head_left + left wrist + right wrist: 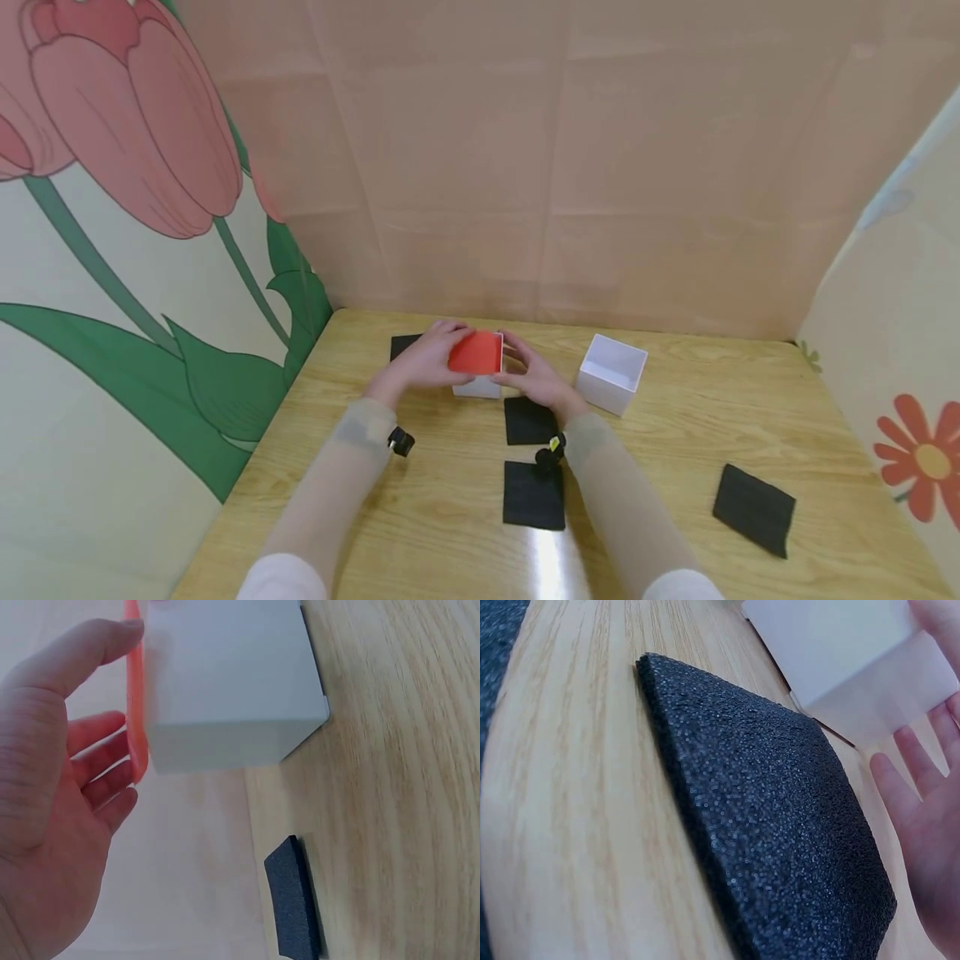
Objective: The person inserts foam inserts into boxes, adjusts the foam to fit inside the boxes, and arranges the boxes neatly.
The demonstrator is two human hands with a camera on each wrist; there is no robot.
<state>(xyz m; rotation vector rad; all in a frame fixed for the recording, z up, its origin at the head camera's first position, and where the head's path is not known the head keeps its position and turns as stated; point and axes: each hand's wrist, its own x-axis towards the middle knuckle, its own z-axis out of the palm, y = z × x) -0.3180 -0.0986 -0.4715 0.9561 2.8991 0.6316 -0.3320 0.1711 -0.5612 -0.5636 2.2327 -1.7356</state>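
Black foam square (533, 496) nearest on worktop (420, 533), second foam square (528, 420) just beyond. Past it, left hand (423, 358) and right hand (534, 377), fingers relaxed and straight, touch red sheet (476, 352) atop white box (480, 386). Open white box (611, 373) at 3 o'clock, near.

red sheet (476, 352) | white box (611, 373) | black foam squares (533, 496) | light woodgrain table (675, 517)
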